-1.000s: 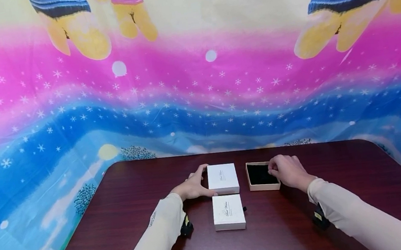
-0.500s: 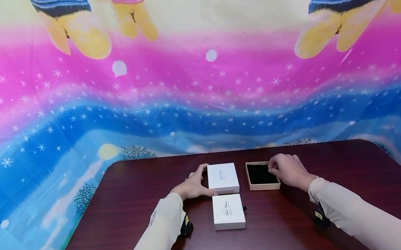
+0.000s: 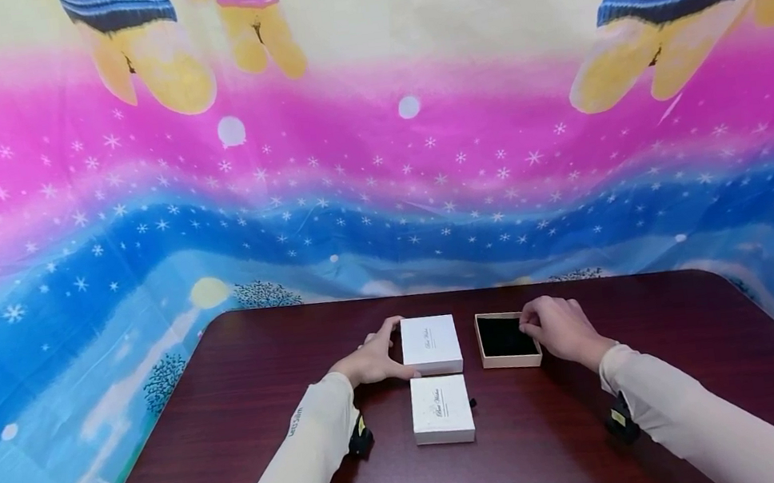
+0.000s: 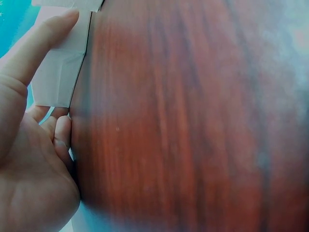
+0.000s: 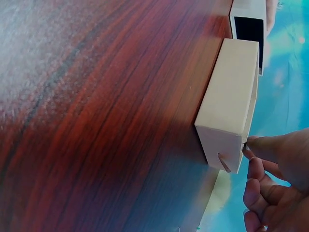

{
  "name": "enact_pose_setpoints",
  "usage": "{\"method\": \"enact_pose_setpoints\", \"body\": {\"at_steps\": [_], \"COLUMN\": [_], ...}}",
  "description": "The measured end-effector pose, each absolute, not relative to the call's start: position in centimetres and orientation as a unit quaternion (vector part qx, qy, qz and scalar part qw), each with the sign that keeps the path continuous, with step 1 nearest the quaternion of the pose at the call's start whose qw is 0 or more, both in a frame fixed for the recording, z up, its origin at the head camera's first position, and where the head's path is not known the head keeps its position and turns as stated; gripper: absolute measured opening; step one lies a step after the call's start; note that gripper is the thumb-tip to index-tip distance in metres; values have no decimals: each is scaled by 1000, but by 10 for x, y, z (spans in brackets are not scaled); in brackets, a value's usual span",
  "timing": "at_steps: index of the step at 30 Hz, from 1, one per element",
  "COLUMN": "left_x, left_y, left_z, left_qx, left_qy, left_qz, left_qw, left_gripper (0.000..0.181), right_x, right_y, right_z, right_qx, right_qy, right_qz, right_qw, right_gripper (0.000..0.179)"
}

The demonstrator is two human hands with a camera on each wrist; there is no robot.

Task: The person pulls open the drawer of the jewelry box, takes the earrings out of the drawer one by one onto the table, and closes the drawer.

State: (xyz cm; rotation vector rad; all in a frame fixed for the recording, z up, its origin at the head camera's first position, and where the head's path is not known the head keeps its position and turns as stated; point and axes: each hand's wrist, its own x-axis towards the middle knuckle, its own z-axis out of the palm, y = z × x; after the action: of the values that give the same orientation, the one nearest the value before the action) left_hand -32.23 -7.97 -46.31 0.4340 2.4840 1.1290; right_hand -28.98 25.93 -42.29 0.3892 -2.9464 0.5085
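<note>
In the head view my left hand (image 3: 376,360) spans the left end of a white box sleeve (image 3: 430,342), thumb at the front and fingers at the back. The left wrist view shows the thumb against the sleeve's side. Right of it lies a cream box tray (image 3: 510,361) with a black liner (image 3: 500,335) inside. My right hand (image 3: 560,329) is at the tray's right end; in the right wrist view thumb and forefinger pinch a small dark bit at the rim, seemingly the liner's edge. A short ribbon (image 5: 224,163) hangs from that end. The sleeve's open end (image 5: 249,30) faces the tray.
A second white box (image 3: 441,408), lid printed, stands just in front of the sleeve with a black tab (image 3: 473,402) at its right side. The dark wooden table (image 3: 283,343) ends at a printed cloth backdrop (image 3: 376,154). Each wrist wears a black camera (image 3: 360,438).
</note>
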Motion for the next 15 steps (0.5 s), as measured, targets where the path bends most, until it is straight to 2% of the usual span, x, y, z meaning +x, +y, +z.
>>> {"method": "enact_pose_setpoints", "body": {"at_steps": [15], "left_x": [-322], "left_y": [-79], "left_z": [-461], "left_qx": [146], "left_qy": [885], "left_qz": [396], "left_qw": [198], "left_gripper": [105], "right_x": [-287], "right_y": [264], "right_z": [-420], "right_qx": [130], "right_qy": [-970], "right_qz": [185], "right_qw": [89], "right_gripper": [7]}}
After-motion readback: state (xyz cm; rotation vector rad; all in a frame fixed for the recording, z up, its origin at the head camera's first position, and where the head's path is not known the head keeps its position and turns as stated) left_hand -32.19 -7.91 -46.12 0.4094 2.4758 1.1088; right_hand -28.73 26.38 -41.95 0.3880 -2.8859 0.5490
